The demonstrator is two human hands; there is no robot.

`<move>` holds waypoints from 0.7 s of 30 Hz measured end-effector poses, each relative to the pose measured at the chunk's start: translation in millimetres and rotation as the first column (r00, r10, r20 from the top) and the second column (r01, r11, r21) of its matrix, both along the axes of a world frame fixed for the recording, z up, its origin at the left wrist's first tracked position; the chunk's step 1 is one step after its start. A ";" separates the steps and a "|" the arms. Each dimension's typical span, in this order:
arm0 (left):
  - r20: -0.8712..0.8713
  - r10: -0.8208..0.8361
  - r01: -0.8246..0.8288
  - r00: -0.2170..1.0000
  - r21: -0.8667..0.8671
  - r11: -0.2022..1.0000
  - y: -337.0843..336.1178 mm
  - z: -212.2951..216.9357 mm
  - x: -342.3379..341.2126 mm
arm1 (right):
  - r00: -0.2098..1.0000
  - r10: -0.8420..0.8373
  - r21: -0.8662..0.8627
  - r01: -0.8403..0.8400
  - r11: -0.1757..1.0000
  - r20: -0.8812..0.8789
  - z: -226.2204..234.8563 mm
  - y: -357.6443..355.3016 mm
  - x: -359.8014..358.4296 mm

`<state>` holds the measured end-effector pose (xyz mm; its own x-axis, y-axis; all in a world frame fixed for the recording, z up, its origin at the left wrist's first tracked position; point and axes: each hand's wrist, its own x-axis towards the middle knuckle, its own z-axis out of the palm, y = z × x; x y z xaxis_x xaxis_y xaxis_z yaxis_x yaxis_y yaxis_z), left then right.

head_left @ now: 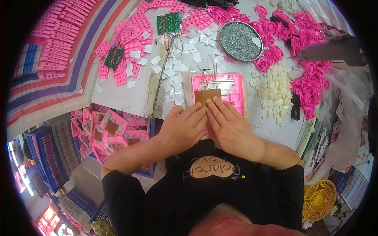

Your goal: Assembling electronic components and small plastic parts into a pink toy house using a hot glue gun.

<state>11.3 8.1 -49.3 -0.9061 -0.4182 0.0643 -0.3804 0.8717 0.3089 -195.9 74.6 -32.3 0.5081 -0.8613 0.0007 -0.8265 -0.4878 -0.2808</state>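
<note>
In front of me on the table lies a pink plastic housing [238, 84] with its inner side up. Over its lower left part sits a brown circuit board [208, 95], plain on the upper face, with thin wires rising behind it. My left hand [183, 128] touches the board's lower edge with outstretched fingertips. Beside it, my right hand [234, 131] lies with its fingers straight and flat against the board. Both sets of fingertips nearly meet. Beneath my palms, the near side of the housing is hidden.
White square pads [173, 72] lie scattered to the left, near green circuit boards [169, 23] and pink keypads [136, 25]. A round tray of screws [221, 34] stands behind. Cream discs [275, 92], pink rings [311, 84] and a dark screwdriver [334, 53] are at right. A crate [151, 135] holds pink housings.
</note>
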 end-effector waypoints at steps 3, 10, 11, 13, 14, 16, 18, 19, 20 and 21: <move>-0.014 -0.017 0.017 1.000 0.000 1.000 2.1 1.8 2.6 | 0.999 0.018 0.028 -0.019 0.999 0.045 -0.7 1.7 -6.0; 0.012 -0.051 0.051 0.999 0.061 0.997 -1.0 6.6 -0.9 | 0.999 0.030 -0.022 -0.029 0.999 0.012 0.2 5.3 -5.4; 0.026 -0.067 0.063 0.997 0.123 0.990 -10.3 16.2 -5.5 | 1.000 0.029 -0.038 -0.028 0.999 0.012 0.7 5.0 -5.6; -0.001 -0.084 0.081 0.996 0.243 0.967 -35.4 24.5 -17.0 | 0.999 0.022 -0.044 -0.024 0.999 -0.050 0.9 7.6 -1.8; -0.043 -0.083 0.092 0.996 0.300 0.949 -56.6 24.5 -26.5 | 0.996 0.015 -0.050 -0.020 0.999 -0.086 1.5 7.2 -1.1; -0.149 -0.017 0.054 0.989 0.249 0.967 -98.5 18.3 -60.7 | 0.994 0.019 -0.053 -0.024 0.998 -0.105 1.4 6.6 -0.6; -0.247 0.034 -0.017 0.968 0.073 0.997 -137.6 4.3 -114.1 | 0.995 0.020 -0.056 -0.026 0.998 -0.102 0.8 5.9 0.3; -0.275 0.023 -0.023 0.961 0.004 1.000 -154.4 -9.1 -138.3 | 0.996 0.012 -0.057 -0.018 0.998 -0.093 0.8 6.4 0.1; -0.295 -0.011 -0.017 0.955 -0.092 0.996 -167.5 -27.1 -157.4 | 0.997 0.013 -0.059 -0.018 0.998 -0.080 0.4 6.2 -0.3; -0.310 -0.052 -0.006 0.949 -0.184 0.983 -176.5 -40.7 -173.6 | 0.997 0.008 -0.060 -0.012 0.998 -0.072 -1.0 6.7 -1.3</move>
<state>-162.3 -168.4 -89.9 -0.8374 -0.3523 0.4180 -0.2691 0.9312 0.2458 -197.2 81.3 -33.4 0.5172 -0.8557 0.0156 -0.8385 -0.5103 -0.1913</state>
